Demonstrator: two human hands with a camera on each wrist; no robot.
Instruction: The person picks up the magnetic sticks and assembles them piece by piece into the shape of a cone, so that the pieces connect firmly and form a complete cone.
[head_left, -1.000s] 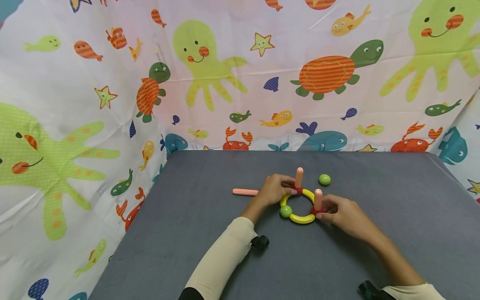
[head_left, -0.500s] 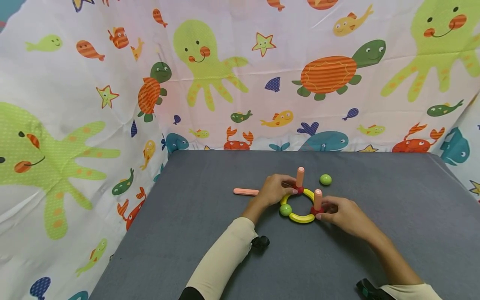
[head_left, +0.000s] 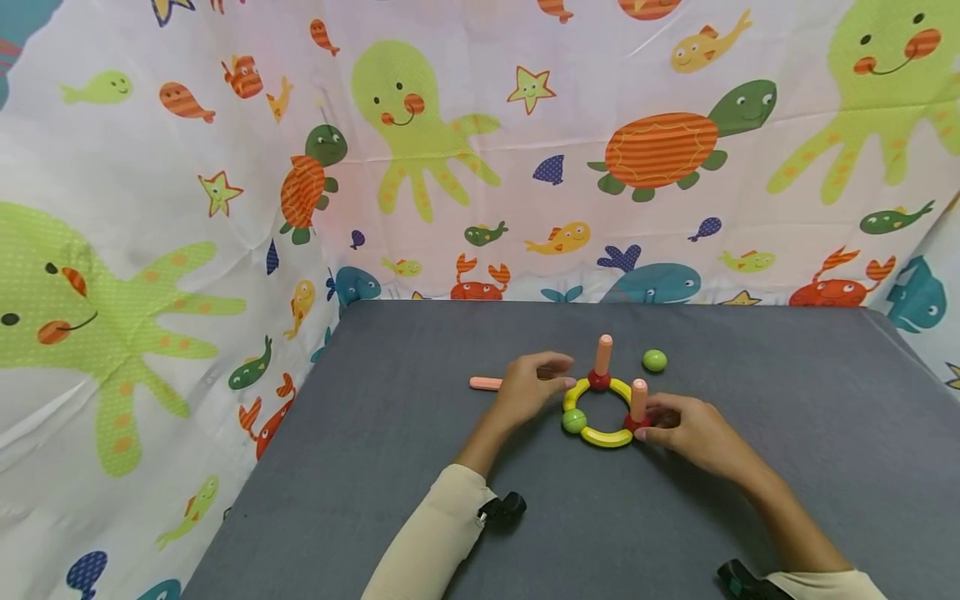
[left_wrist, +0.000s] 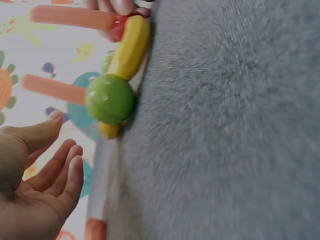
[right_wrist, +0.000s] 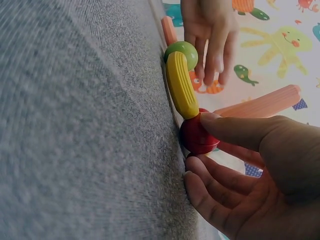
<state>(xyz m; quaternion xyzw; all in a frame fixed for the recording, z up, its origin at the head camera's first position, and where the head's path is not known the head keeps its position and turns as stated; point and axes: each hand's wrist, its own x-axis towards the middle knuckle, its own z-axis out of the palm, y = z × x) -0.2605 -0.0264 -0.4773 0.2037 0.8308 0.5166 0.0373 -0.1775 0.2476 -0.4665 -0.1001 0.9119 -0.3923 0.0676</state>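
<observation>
A ring of yellow curved pieces (head_left: 607, 439) joined by balls lies on the grey table. In it are a green ball (head_left: 574, 422), a far red ball (head_left: 599, 381) and a near red ball (right_wrist: 199, 136). Salmon-coloured sticks stand upright in both red balls, the far stick (head_left: 603, 354) and the near stick (head_left: 638, 400). My right hand (head_left: 697, 433) holds the near red ball between thumb and fingers. Just left of the ring is my left hand (head_left: 531, 385), its fingers spread loosely around nothing; the left wrist view shows it apart from the pieces.
A loose green ball (head_left: 655, 360) rests behind the ring to the right. Partly behind my left hand, another salmon stick (head_left: 485, 383) lies flat. A curtain (head_left: 450, 150) printed with sea animals hangs at the table's back and left.
My left hand has let go of the far red ball and drawn back to the left. My right hand stays at the near red ball.
</observation>
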